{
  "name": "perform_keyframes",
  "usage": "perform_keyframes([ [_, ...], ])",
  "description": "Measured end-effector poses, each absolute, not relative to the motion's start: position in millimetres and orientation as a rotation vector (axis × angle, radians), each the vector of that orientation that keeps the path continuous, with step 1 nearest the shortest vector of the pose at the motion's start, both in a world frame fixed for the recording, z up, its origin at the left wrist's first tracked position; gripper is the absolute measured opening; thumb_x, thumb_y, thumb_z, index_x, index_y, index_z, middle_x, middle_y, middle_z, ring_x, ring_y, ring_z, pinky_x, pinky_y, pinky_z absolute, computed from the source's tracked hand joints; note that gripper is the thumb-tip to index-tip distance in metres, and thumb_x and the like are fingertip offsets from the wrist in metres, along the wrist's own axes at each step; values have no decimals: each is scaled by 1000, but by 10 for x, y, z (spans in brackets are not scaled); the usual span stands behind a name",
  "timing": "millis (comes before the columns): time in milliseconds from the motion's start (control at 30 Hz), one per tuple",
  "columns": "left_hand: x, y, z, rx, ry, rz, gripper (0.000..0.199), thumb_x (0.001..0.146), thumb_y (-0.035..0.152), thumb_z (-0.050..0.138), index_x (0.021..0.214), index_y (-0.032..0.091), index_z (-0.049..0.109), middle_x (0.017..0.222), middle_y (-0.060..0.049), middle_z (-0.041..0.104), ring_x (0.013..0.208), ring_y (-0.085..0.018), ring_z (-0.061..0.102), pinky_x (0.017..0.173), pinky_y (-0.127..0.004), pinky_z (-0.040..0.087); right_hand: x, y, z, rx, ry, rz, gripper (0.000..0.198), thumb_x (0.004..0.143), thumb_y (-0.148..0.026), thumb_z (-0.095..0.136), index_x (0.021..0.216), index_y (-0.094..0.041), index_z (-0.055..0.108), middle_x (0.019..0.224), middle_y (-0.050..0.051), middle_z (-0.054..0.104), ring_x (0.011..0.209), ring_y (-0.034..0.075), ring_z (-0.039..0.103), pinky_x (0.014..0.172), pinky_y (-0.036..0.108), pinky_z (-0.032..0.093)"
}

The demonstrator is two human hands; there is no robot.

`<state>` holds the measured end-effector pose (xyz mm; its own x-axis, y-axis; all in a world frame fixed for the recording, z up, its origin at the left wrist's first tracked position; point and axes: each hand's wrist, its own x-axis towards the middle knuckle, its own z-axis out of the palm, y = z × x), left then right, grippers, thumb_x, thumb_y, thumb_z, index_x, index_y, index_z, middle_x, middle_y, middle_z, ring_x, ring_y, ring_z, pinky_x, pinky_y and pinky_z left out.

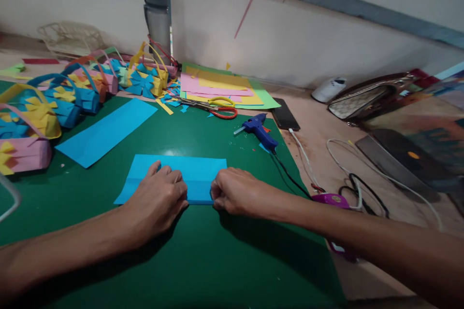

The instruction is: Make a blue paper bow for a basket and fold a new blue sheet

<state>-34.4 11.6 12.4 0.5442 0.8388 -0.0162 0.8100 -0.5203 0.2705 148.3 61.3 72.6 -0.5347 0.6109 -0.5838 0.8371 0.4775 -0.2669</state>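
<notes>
A blue sheet of paper (197, 166) lies on the green board (217, 260) in front of me, with a crease running along its length. My left hand (159, 193) is closed on its near edge, left of the middle, fingers curled. At the right end of the same edge, my right hand (232, 190) pinches the paper, its fingertips partly hidden. A narrow strip along the near edge looks folded between the two hands. Farther left, a second blue strip of paper (108, 130) lies flat.
Several small paper baskets (74, 101) with flowers stand at the left. Behind are scissors (221, 107) and stacked coloured paper (224, 88). A blue glue gun (259, 130) trails its cord toward a purple socket block (331, 199). A phone (285, 115) and a handbag (362, 101) lie right.
</notes>
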Motion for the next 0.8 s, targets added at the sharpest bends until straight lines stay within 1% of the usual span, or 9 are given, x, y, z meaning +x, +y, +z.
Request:
perform_keyframes([
  [300,-335,99,111,2563,1387,249,19,84,19,49,68,17,59,75,-5,58,72,-21,49,83,-48,31,1751,568,714,1233,2285,-646,12,74,-15,57,74,-18,68,71,3,66,68,15,57,53,23,28],
  [400,-347,100,118,2558,1382,218,19,85,20,49,68,17,58,76,-5,58,73,-22,49,80,-46,32,1830,556,691,1257,2265,-629,14,72,-12,54,73,-17,67,75,4,66,69,16,56,53,24,27],
  [500,-354,108,122,2534,1373,205,20,85,22,49,68,17,59,76,-5,58,74,-21,48,82,-47,32,1904,573,699,1285,2232,-633,14,70,-9,54,70,-17,66,72,3,64,66,15,55,52,24,27],
  [567,-351,116,130,2501,1384,193,19,85,21,50,68,17,60,76,-4,58,75,-21,49,86,-48,30,1918,591,723,1319,2251,-623,11,72,-13,56,69,-17,65,69,2,63,64,14,53,52,24,27],
  [633,-342,126,150,2469,1402,162,18,84,20,51,69,18,61,77,-4,59,76,-20,50,88,-49,29,1881,601,753,1367,2327,-628,11,76,-17,56,68,-17,64,65,2,61,61,13,50,52,24,26],
  [733,-325,145,194,2434,1412,82,18,84,21,52,70,18,63,80,-5,60,79,-22,51,88,-51,30,1727,584,777,1413,2395,-795,18,80,-23,55,64,-17,61,58,-2,54,54,10,44,49,23,26],
  [800,-316,158,221,2406,1412,34,18,84,22,52,72,18,64,82,-6,61,81,-23,51,88,-51,31,1598,564,772,1406,2321,-930,21,79,-27,57,60,-17,59,53,-4,47,50,9,39,46,22,25],
])
